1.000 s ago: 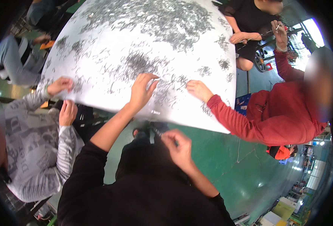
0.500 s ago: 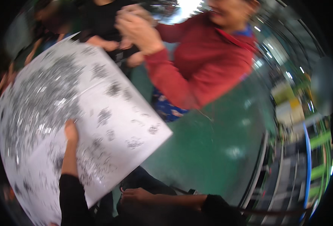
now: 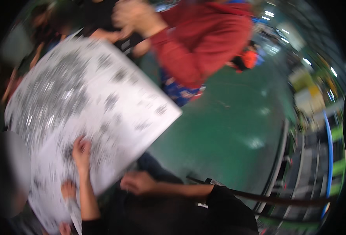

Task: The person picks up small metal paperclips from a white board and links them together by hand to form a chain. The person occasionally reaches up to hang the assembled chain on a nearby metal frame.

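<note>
A white-topped table (image 3: 153,125) slants across the left side, strewn with small dark pieces (image 3: 120,74) in scattered clusters. On its far left part lies a broad heap of shiny grey pieces (image 3: 59,92), too blurred to name. Over the near part of the table is my left hand (image 3: 81,150), fingers curled in; whatever they may hold is hidden. My right hand (image 3: 138,182) is off the table by its near edge, close to my lap, and motion smears its fingers.
Across the table, a person in a red jacket (image 3: 204,43) holds both hands (image 3: 137,17) raised together. Another person's grey-sleeved hand (image 3: 68,190) is beside my left forearm. Green floor (image 3: 227,129) spreads right, toward racks with a blue rail (image 3: 329,156). A dark strap-like bar (image 3: 274,197) crosses the lower right.
The view has shifted. My left hand has drawn back from the grey heap toward the table's near side. A grey-sleeved hand and a blurred grey shape have appeared at the lower left.
</note>
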Tool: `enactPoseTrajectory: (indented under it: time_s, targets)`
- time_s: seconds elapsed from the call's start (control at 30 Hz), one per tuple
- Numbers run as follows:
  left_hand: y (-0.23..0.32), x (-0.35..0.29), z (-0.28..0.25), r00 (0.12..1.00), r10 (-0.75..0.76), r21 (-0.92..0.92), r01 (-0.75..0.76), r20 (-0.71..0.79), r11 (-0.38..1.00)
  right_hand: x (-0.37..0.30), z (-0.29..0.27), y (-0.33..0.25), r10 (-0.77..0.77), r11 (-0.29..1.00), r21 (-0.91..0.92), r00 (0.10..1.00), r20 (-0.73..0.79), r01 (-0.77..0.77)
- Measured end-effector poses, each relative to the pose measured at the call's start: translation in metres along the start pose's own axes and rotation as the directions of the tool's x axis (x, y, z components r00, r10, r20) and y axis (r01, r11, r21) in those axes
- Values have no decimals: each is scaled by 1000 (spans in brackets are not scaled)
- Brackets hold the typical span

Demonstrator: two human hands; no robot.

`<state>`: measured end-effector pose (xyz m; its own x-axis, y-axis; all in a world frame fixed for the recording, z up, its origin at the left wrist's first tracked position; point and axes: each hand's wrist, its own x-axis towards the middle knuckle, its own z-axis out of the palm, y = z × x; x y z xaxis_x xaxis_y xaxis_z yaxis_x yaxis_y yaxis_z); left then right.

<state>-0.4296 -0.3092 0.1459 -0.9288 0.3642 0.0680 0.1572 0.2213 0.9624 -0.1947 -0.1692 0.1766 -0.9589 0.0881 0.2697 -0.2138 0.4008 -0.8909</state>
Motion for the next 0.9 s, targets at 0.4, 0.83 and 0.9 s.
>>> enactPoseTrajectory:
  time_s: [0.4, 0.83, 0.9]
  targets:
    - [76, -163, 29, 961, -277, -179, 274, 9, 945, 2, 4, -14, 62, 997, 44, 993, -97, -58]
    - [72, -184, 25, 971, -161, -171, 132, -174, 976, 5, 24, -6, 48, 999, 7, 999, 7, -48]
    - [72, -184, 23, 970, -149, -132, 125, -194, 983, 10, 25, -3, 53, 999, 3, 997, 56, -54]
